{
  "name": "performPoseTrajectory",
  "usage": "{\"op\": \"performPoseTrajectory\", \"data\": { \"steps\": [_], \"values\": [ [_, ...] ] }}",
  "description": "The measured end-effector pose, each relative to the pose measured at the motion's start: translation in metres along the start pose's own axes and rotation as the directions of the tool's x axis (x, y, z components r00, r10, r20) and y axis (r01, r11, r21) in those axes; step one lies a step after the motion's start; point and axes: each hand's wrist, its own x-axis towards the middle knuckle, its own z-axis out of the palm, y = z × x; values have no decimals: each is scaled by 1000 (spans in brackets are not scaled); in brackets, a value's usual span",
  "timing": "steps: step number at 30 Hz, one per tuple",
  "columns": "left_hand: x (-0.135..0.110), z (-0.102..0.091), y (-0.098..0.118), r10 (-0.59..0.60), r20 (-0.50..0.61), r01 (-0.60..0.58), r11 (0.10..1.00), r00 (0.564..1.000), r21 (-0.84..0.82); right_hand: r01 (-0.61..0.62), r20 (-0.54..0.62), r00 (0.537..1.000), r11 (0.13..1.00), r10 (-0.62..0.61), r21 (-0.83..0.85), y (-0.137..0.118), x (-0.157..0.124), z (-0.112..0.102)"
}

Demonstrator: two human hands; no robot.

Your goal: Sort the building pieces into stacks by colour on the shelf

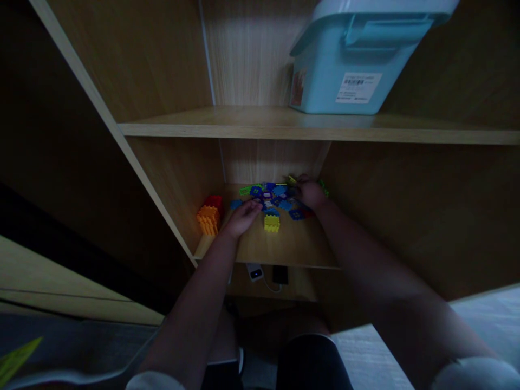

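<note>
My left hand point(245, 216) rests low over the middle shelf, its fingers drawn together at the near left edge of a loose pile of blue plastic interlocking pieces point(280, 200). Whatever those fingers hold is too small and dim to make out. At the pile's right side, my right hand point(311, 192) is curled, with a yellow interlocking piece point(291, 179) at its fingertips. A yellow stack of pieces point(272, 223) stands in front of the pile. To the left of my left hand are an orange stack point(208, 220) and a red stack point(214, 203). Green pieces point(246, 190) lie at the pile's back left.
Above, a shelf board point(260, 130) carries a light blue lidded bin point(345, 65) on its right. Wooden side walls enclose the compartment. On the lower level lie a white device point(255, 272) and a black device point(280, 274) with a cable.
</note>
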Motion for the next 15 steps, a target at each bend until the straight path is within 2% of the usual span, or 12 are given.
{"op": "performPoseTrajectory", "data": {
  "steps": [3,7,12,14,15],
  "values": [
    [1,0,-1,6,6,-6,1000,1000,-9,14,38,999,999,-13,-33,-3,-2,-11],
    [1,-1,-2,6,4,-6,1000,1000,-6,-78,-121,989,996,82,40,-13,-14,-19],
    [2,0,-6,13,-15,-13,1000,1000,-10,-223,-285,914,945,287,239,-31,-38,-20],
    [3,0,-7,19,-17,-19,1000,1000,-2,-231,-324,885,921,333,314,-39,-49,-18],
    [3,0,-8,23,-18,-23,1000,1000,3,-211,-329,886,915,328,343,-43,-55,-16]
  ]
}}
